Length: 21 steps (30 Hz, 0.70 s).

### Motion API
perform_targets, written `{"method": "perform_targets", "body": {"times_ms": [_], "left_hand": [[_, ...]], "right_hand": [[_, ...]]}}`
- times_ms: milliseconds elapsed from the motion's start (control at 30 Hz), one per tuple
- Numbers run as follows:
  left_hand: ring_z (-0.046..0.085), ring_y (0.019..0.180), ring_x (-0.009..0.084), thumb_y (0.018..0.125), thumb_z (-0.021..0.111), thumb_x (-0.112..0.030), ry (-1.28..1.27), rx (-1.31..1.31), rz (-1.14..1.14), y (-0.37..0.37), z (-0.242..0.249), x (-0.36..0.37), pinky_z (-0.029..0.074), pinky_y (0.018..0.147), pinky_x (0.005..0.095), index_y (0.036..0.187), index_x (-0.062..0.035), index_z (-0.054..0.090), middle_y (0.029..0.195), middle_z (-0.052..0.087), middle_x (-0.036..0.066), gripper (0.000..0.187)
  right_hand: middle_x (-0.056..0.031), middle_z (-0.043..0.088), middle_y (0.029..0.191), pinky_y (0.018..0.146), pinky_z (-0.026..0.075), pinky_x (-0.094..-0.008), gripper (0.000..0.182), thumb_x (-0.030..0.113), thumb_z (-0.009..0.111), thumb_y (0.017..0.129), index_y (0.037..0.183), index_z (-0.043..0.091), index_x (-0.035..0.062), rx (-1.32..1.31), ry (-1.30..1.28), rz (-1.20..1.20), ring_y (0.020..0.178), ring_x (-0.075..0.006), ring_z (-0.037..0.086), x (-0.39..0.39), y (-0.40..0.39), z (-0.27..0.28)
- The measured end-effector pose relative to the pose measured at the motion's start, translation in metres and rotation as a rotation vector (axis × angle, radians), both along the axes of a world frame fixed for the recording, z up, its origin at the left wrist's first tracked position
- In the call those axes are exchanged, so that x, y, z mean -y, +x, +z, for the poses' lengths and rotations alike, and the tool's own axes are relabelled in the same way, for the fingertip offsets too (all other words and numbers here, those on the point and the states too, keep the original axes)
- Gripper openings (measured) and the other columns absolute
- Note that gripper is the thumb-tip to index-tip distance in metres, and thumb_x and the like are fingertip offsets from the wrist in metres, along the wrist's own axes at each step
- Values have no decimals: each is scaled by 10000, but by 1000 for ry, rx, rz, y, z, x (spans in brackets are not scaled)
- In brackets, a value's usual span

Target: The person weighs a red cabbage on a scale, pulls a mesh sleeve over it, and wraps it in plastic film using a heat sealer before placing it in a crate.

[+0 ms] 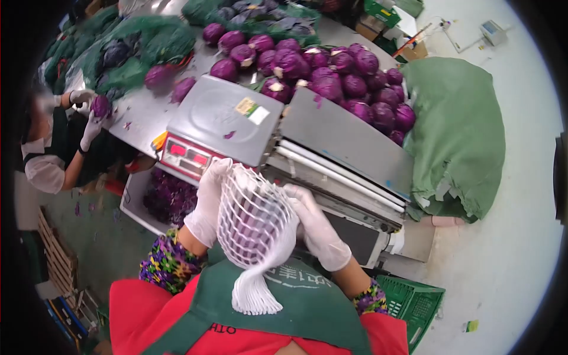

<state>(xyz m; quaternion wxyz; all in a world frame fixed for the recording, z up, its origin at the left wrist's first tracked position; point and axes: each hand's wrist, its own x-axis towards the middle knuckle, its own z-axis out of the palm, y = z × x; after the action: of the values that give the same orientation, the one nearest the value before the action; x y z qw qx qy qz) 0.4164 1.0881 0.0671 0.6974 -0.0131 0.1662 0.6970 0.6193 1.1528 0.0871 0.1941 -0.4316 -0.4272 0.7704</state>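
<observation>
Both my hands wear white gloves. Between them, in front of my green apron, is a white foam net sleeve [258,260] stretched around a purple cabbage [251,222], which shows through the mesh. My left hand [208,198] grips the net's upper left edge, its fingers closed. On the other side my right hand [313,222] is closed on the net's right side; some of its fingertips are hidden behind the net. The sleeve's gathered tail hangs toward my chest. Just beyond my hands stand a weighing scale [222,118] and a wrapping machine [349,154].
Many purple cabbages [325,83] are heaped behind the machine, beside a green sack [458,130]. A bin of purple leaves [168,198] stands below the scale. At left, a co-worker's gloved hands [92,124] hold a cabbage. A green crate [411,305] stands at my right.
</observation>
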Motion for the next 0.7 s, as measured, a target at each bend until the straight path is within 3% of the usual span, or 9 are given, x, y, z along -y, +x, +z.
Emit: {"method": "perform_targets", "body": {"times_ms": [67, 133, 167, 267, 367, 467, 533, 633, 700], "left_hand": [[626, 791, 242, 938, 527, -369, -219, -66, -22, 50, 45, -18, 498, 831, 385, 942, -25, 618, 863, 658, 120, 356], [602, 888, 178, 987, 483, -281, -13, -724, 322, 93, 35, -40, 466, 871, 345, 996, -32, 611, 934, 645, 91, 280], [529, 1130, 193, 1011, 441, -295, -235, -851, 356, 110, 43, -44, 368, 1040, 334, 1177, -21, 566, 1168, 593, 112, 344], [414, 1307, 209, 1035, 385, -350, -66, -383, -176, 142, 58, -71, 334, 1101, 360, 1329, -37, 477, 1368, 485, 112, 439], [517, 1219, 217, 1023, 266, -519, 63, -478, -105, 179, 86, -109, 392, 1071, 364, 1339, -33, 479, 1304, 557, 112, 617], [539, 1189, 196, 1019, 256, -533, 354, -739, 110, 180, 89, -163, 402, 1062, 351, 1341, -36, 482, 1273, 577, 101, 634], [523, 1176, 146, 996, 331, -563, 293, -906, 37, 179, 78, -196, 399, 1037, 293, 1348, -50, 485, 1269, 563, 72, 641], [422, 1281, 162, 1052, 345, -378, 302, -1334, 31, 166, 8, -239, 311, 1091, 286, 1434, -35, 366, 1382, 466, 102, 514], [420, 1304, 234, 1031, 382, -406, 260, -1518, -79, 164, 0, -226, 298, 1102, 321, 1462, -33, 282, 1401, 448, 152, 579]], "right_hand": [[-110, 602, 1253, 1042, 404, -372, 485, 424, 410, 1006, 1289, 546, 54, -465, -840, 15, 1173, -198, 532, 4, 33, 30], [-96, 600, 1275, 1007, 457, -401, 537, 461, 356, 1002, 1316, 536, 64, -332, -631, -108, 1126, -230, 586, 0, 66, 33], [-104, 600, 1271, 993, 469, -404, 552, 475, 354, 999, 1311, 538, 57, -360, -535, -183, 1115, -235, 595, -11, 82, 32], [-125, 573, 1298, 1037, 441, -380, 632, 502, 284, 1011, 1345, 473, -1, -495, -24, -303, 1158, -248, 572, -57, 110, 49], [-87, 444, 1407, 1110, 332, -344, 591, 446, 253, 1041, 1425, 390, 18, -228, 873, -220, 1286, -195, 438, -118, 125, 64], [-74, 563, 1299, 1027, 395, -308, 512, 406, 342, 1034, 1317, 521, 19, -420, 244, -303, 1188, -154, 518, -157, 124, 85], [-49, 624, 1193, 942, 452, -287, 459, 394, 407, 1022, 1252, 566, 30, -356, 173, -329, 1053, -126, 586, -188, 124, 66], [-65, 639, 1148, 940, 443, -279, 399, 324, 490, 1002, 1203, 592, -4, -231, 516, -387, 1037, -134, 584, -223, 124, 12], [-96, 643, 1159, 959, 433, -286, 386, 283, 482, 1002, 1200, 591, -29, -91, 600, -351, 1059, -156, 583, -231, 126, -15]]}}
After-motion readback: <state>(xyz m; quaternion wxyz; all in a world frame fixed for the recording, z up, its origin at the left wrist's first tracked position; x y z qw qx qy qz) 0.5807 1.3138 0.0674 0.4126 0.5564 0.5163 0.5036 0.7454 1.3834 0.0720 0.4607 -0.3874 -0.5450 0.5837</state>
